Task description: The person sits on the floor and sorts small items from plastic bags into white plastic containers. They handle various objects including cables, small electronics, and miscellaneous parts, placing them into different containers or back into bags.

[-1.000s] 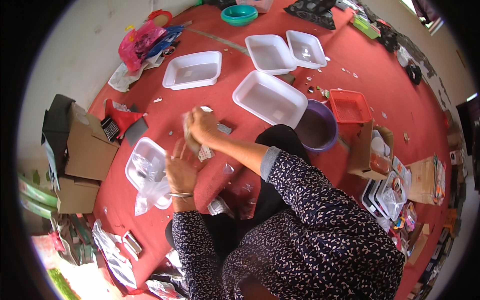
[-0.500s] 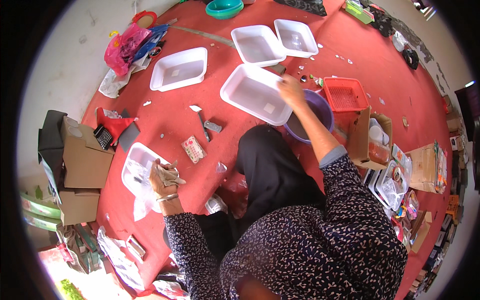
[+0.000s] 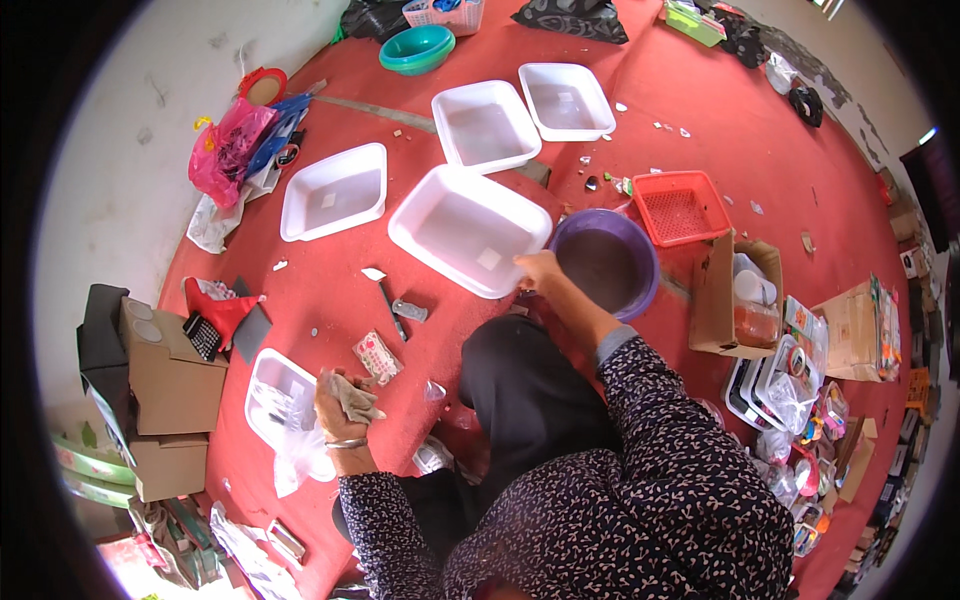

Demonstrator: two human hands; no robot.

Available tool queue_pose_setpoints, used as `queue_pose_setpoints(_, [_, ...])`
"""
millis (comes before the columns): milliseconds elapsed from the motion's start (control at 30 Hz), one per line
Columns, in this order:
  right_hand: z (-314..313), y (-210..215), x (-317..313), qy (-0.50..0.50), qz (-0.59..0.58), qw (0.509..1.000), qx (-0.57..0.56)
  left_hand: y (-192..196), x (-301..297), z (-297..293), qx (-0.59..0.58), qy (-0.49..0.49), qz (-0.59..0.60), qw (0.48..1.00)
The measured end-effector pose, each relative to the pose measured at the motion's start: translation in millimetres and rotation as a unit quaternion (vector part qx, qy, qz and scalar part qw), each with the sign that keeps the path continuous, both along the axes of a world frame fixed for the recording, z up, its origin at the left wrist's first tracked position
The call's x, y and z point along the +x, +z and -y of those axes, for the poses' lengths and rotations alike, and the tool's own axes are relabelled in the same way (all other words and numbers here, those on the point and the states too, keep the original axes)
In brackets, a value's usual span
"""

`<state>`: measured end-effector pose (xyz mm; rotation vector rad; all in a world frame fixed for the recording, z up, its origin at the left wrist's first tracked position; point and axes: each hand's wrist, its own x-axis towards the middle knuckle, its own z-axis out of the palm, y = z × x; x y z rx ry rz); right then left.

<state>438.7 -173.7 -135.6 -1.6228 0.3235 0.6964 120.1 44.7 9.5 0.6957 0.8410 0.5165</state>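
Note:
My right hand [image 3: 541,271] grips the near right rim of a white plastic tray [image 3: 440,215], fingers closed on the edge. The tray lies on the red floor, with a small pale square on its bottom. Just right of it stands a purple tub [image 3: 652,275] holding murky water. In my left hand [image 3: 334,410] is a crumpled grey-beige cloth [image 3: 357,397], held off to the left. Below that hand sits a smaller white tray [image 3: 259,412] with clear plastic bags [image 3: 298,452] in it and spilling over its edge.
Several more white trays [image 3: 300,215] lie further off, near stacked green basins [image 3: 415,62]. A red basket [image 3: 683,207] and an open cardboard box [image 3: 712,305] stand at the right. A floral packet [image 3: 377,357], a knife-like tool [image 3: 392,310] and a grey object [image 3: 409,310] lie before me.
My right hand has come nearer, from the tray's far right side to its near right corner. The tray has shifted slightly left, away from the tub. The left hand keeps the cloth.

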Motion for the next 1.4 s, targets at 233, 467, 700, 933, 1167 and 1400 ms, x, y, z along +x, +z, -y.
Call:
queue_pose_setpoints(233, [-63.7,21.8,-44.6,0.051,-0.046,0.989,0.127,-22.0,-3.0,-10.9,-0.047,-0.038,-0.011,0.998])
queue_pose_setpoints(467, [-30.6,19.0,-38.6,0.013,-0.096,0.993,0.064,-14.6,4.8,-7.9,-0.097,0.007,-0.009,0.995])
queue_pose_setpoints(700, [-9.4,9.6,-36.1,0.057,-0.022,0.998,0.027,-4.8,7.4,-7.1,-0.060,-0.013,-0.021,0.998])
queue_pose_setpoints(933, [-23.8,28.9,-45.9,0.068,0.043,0.996,0.025,-3.6,0.6,-9.7,-0.065,-0.012,-0.019,0.998])
queue_pose_setpoints(1167, [-35.8,23.3,-38.6,0.038,-0.133,0.975,0.175,7.1,-1.9,-6.7,-0.057,-0.009,-0.021,0.998])
queue_pose_setpoints(1400, [-29.3,12.2,-35.4,0.031,-0.068,0.989,0.126,7.7,-2.4,-7.6,-0.031,-0.025,-0.031,0.999])
